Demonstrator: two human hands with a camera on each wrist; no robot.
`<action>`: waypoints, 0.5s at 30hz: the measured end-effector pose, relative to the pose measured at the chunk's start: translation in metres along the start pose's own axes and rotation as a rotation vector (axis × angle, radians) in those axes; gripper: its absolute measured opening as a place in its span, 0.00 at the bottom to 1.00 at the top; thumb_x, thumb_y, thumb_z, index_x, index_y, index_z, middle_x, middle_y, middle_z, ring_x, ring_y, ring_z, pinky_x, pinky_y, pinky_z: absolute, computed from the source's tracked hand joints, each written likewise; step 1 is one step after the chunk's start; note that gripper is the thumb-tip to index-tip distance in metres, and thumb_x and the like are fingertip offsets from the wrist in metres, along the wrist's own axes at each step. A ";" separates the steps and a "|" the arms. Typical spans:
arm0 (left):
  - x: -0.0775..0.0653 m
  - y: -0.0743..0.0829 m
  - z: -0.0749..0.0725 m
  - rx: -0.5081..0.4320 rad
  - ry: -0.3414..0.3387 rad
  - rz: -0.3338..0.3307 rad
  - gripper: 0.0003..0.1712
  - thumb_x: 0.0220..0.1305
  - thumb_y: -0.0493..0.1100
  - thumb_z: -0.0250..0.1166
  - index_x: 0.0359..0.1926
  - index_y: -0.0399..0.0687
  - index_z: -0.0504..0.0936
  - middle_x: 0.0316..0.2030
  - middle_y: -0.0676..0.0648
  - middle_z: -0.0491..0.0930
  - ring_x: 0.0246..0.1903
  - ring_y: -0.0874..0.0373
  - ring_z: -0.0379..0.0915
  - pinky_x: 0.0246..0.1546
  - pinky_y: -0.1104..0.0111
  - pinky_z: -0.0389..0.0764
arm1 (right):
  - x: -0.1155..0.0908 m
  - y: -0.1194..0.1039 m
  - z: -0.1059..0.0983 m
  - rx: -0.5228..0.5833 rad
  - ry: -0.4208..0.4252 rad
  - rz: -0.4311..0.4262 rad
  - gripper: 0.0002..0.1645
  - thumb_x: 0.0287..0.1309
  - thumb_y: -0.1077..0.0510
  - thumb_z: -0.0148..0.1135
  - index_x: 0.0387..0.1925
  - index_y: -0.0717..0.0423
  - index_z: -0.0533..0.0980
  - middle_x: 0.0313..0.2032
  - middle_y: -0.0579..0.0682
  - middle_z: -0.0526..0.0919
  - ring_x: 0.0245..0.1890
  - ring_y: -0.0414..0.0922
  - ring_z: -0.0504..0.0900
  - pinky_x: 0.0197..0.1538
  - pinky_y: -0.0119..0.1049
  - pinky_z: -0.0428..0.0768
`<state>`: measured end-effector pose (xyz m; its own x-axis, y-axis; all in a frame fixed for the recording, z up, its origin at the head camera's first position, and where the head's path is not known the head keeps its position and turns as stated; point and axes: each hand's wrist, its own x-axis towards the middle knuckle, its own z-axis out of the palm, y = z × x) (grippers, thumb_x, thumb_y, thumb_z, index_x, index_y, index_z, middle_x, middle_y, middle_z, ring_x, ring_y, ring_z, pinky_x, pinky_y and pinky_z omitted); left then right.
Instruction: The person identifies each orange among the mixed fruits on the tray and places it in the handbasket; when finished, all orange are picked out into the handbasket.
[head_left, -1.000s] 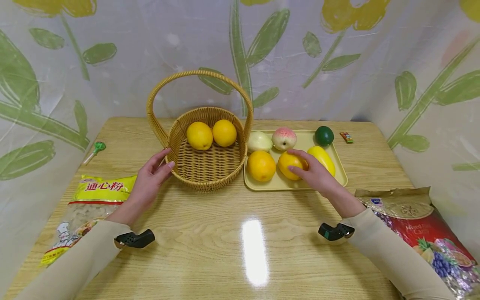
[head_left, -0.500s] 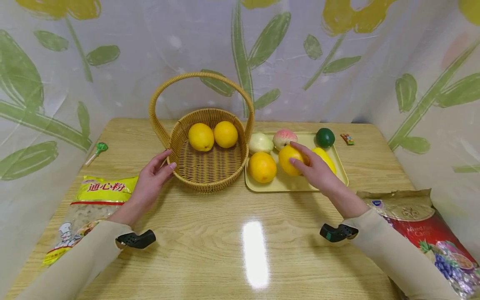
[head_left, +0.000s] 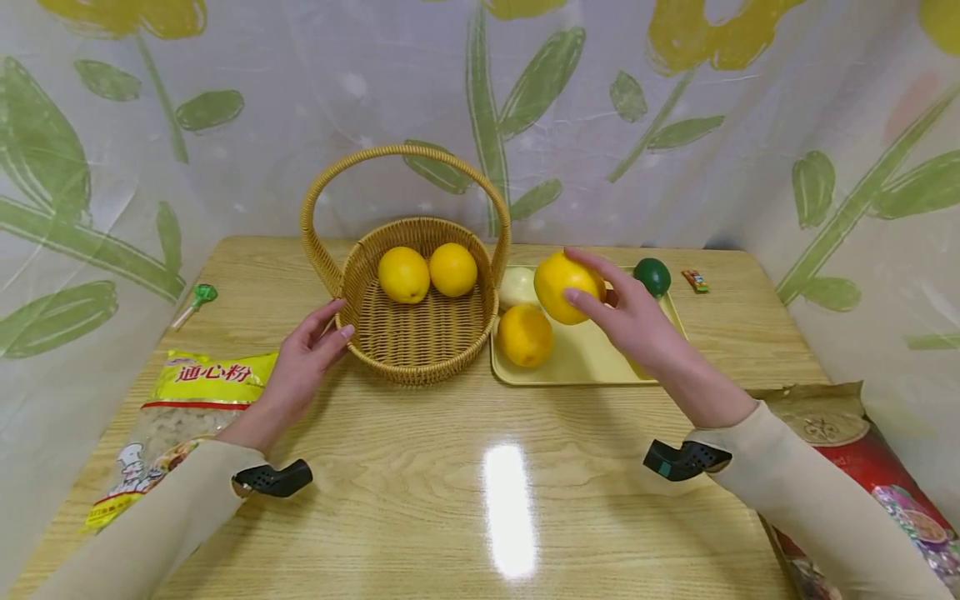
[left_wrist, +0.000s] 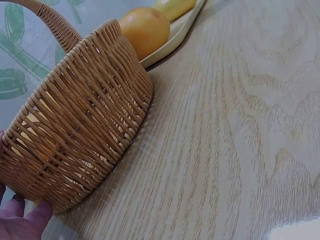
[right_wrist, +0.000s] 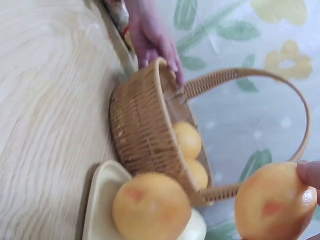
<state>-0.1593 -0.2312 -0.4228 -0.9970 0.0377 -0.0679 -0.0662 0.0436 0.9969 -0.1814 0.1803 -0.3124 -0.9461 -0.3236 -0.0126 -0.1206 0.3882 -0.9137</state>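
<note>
My right hand (head_left: 637, 321) holds an orange (head_left: 555, 287) in the air above the yellow tray (head_left: 592, 358), thumb on the near side and fingers over the top. At the wicker basket (head_left: 416, 372), my left hand (head_left: 303, 354) grips the left rim; the right wrist view has its fingers on both sides of the rim (right_wrist: 159, 75). Two oranges, one left (head_left: 403, 275) and one right (head_left: 453, 269), lie in the basket. Another orange (head_left: 525, 336) rests on the tray, in front of a pale fruit (head_left: 516, 286). The raised orange and right hand hide the peach and the long yellow fruit.
A dark green fruit (head_left: 652, 277) sits at the tray's back right corner, with a small wrapped candy (head_left: 695, 281) beyond. A lollipop (head_left: 197, 302) and a pasta bag (head_left: 187, 408) lie left. A red candy bag (head_left: 847, 450) is partly under the right forearm.
The right hand has lifted the orange off the tray and moved it up and slightly left. My left hand has stayed at the basket rim.
</note>
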 end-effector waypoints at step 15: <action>0.001 -0.003 0.000 0.000 0.003 0.009 0.37 0.70 0.48 0.60 0.75 0.46 0.58 0.76 0.45 0.48 0.74 0.48 0.45 0.60 0.72 0.71 | 0.027 -0.037 0.039 0.070 -0.103 -0.096 0.32 0.66 0.52 0.63 0.69 0.39 0.68 0.68 0.42 0.67 0.54 0.48 0.77 0.56 0.40 0.79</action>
<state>-0.1598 -0.2314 -0.4254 -0.9977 0.0353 -0.0586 -0.0571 0.0428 0.9975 -0.1905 0.1234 -0.2954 -0.8951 -0.4443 0.0380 -0.1845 0.2914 -0.9386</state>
